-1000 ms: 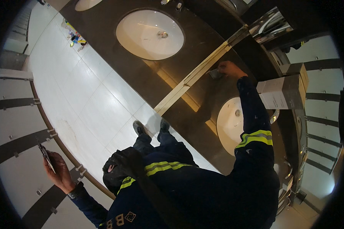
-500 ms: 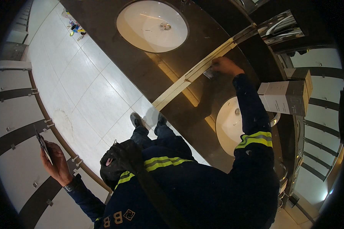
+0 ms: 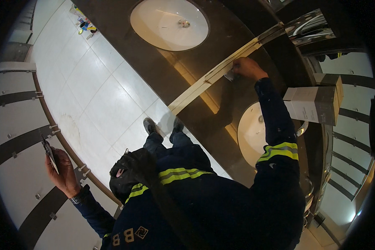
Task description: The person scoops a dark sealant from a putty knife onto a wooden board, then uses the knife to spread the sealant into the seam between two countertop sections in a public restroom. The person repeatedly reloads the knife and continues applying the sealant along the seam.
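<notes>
My right hand (image 3: 249, 68) is closed on a small flat scraper (image 3: 229, 76), partly hidden by the fingers. Its shiny blade is beside a pale yellowish strip (image 3: 191, 95) that crosses the dark countertop (image 3: 154, 71). Along the strip's length runs a thin darker line. Off to the left, well away from the counter, my left hand (image 3: 65, 173) grips a thin flat plate (image 3: 50, 155) with a light face and dark stuff along its edge. What the dark stuff is, I cannot tell.
White oval sinks lie on both sides of the strip, one farther (image 3: 171, 27) and one nearer (image 3: 251, 133). By my right forearm stands a white and grey box (image 3: 310, 104). Cans and bottles (image 3: 85, 27) sit on the tiled floor (image 3: 100, 96). Partition doors (image 3: 21, 112) line the left.
The whole view has shifted slightly, so the counter sits a little higher and farther right. Both hands keep their grips, and the scraper remains beside the strip.
</notes>
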Demonstrator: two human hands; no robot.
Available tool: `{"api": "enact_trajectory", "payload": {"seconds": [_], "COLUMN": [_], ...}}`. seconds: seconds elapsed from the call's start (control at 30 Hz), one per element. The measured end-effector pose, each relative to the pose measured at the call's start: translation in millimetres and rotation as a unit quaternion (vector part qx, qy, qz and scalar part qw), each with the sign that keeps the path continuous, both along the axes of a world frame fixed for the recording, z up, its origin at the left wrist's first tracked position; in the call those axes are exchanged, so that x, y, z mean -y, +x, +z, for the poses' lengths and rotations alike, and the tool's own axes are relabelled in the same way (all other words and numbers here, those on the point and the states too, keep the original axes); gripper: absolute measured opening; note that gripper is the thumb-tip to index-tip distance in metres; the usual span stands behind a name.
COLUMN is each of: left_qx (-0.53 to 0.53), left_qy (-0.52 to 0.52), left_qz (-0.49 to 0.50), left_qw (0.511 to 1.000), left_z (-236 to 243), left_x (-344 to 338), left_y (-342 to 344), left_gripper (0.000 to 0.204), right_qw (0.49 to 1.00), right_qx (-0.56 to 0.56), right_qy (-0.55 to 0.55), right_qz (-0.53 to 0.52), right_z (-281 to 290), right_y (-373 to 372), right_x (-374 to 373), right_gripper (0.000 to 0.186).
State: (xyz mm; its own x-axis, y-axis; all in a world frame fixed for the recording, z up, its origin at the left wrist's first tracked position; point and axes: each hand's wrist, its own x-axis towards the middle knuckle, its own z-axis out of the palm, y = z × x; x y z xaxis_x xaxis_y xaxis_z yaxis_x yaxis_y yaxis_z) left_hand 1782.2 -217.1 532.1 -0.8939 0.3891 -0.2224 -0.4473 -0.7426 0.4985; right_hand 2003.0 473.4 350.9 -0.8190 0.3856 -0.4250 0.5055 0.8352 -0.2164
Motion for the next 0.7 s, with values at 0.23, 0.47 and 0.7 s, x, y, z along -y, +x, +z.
{"api": "enact_trajectory", "payload": {"seconds": [0.23, 0.47, 0.7], "left_qx": [-0.001, 0.002, 0.022], "left_qy": [0.006, 0.005, -0.010], "left_qz": [0.005, -0.008, 0.051], "left_qw": [1.000, 1.000, 0.998], "left_z": [-5.1, -4.9, -10.1], "left_x": [5.0, 7.1, 7.9], "left_y": [6.1, 10.0, 11.9], "left_gripper": [0.026, 0.026, 0.024], "right_qw": [0.999, 0.999, 0.999], "right_qx": [-0.009, -0.014, -0.038], "right_qy": [0.008, 0.020, 0.012], "right_qz": [0.041, 0.041, 0.017], "right_z": [-11.7, -7.6, -8.4], "right_y": [-2.8, -4.2, 7.5], "right_x": [21.2, 40.6, 50.1], "right_gripper": [0.031, 0.029, 0.029]}}
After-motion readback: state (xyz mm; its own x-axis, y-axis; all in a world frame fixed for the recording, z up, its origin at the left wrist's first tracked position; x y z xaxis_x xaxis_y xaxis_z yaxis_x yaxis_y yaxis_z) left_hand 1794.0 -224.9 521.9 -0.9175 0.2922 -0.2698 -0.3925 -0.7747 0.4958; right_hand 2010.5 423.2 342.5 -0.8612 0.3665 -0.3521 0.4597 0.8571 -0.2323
